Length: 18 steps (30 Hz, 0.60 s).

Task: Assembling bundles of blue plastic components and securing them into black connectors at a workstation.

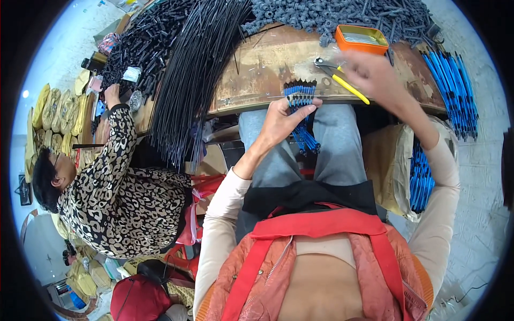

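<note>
My left hand (pixel 287 119) is closed around a bundle of thin blue rods with black ends (pixel 305 134), held over my lap at the table's front edge. The black tips point up toward the table, and the lower ends hang between my knees. A thin pale strip seems to cross the bundle near my thumb. My right hand (pixel 369 75) is blurred by motion above the table; whether its fingers hold anything does not show. Just beside it are pliers with yellow handles (pixel 348 87), one handle partly covered by the hand. An orange tin (pixel 361 38) of thin metal pieces stands behind that hand.
Grey plastic parts (pixel 342 16) are heaped along the back, with long black rods (pixel 193 80) to the left. More blue rods (pixel 455 93) lie at the right edge; others stand in a sack (pixel 388 155). On the left, a co-worker (pixel 118 187) reaches into black parts (pixel 144 43).
</note>
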Tool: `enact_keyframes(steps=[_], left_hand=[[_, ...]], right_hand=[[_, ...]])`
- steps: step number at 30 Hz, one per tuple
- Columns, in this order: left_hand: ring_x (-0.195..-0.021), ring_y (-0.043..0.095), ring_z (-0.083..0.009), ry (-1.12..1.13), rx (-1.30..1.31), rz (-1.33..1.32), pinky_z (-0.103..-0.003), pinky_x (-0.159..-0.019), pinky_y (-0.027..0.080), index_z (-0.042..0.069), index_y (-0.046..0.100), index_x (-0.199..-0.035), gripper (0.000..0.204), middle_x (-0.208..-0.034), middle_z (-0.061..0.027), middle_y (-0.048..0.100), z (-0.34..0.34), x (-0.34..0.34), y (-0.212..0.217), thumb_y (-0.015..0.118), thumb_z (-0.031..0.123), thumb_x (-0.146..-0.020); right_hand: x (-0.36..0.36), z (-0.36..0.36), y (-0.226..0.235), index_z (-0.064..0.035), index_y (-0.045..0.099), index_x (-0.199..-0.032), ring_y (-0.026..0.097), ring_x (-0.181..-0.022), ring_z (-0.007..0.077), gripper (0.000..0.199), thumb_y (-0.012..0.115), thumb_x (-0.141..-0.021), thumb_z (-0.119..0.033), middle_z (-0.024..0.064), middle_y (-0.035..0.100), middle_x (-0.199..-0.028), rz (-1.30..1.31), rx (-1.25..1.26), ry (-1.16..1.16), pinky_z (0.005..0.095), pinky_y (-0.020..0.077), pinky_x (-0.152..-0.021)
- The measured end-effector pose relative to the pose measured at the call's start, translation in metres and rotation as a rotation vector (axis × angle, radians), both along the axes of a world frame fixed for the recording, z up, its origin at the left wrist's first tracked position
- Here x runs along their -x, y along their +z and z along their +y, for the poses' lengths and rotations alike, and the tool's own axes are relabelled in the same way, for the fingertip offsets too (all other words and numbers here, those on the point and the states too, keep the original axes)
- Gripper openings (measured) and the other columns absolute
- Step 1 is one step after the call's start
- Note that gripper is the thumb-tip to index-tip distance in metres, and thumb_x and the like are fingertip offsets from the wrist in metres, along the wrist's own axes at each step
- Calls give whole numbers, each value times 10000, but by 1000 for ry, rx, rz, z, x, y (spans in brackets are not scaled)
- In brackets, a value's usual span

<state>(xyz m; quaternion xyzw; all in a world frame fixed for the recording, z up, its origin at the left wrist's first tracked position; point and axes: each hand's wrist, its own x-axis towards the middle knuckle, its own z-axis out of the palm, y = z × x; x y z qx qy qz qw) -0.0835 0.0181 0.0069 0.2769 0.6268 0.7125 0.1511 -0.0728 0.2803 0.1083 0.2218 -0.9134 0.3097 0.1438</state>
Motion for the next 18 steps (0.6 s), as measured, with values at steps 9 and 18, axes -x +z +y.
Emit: enact_keyframes(steps=[9,18], left_hand=[[-956,630,-65,-7,-30,-27,-246,-857,509,30,737,-1133,201,-1078,-24,744,2,-5,2,690,118,-959],[-1084,644,-151,-27,-20,-69,-312,-965,504,0,709,-1166,216,-1157,-95,721,0,-6,2,644,61,-969]], right_hand=[[-36,-39,0,-62,694,-1140,623,-766,299,282,674,-862,-21,129,617,-906,160,-24,55,377,503,-681],[-44,-46,3,-91,662,-1255,584,-759,298,411,638,-849,-27,116,550,-838,38,-75,39,396,478,-680]])
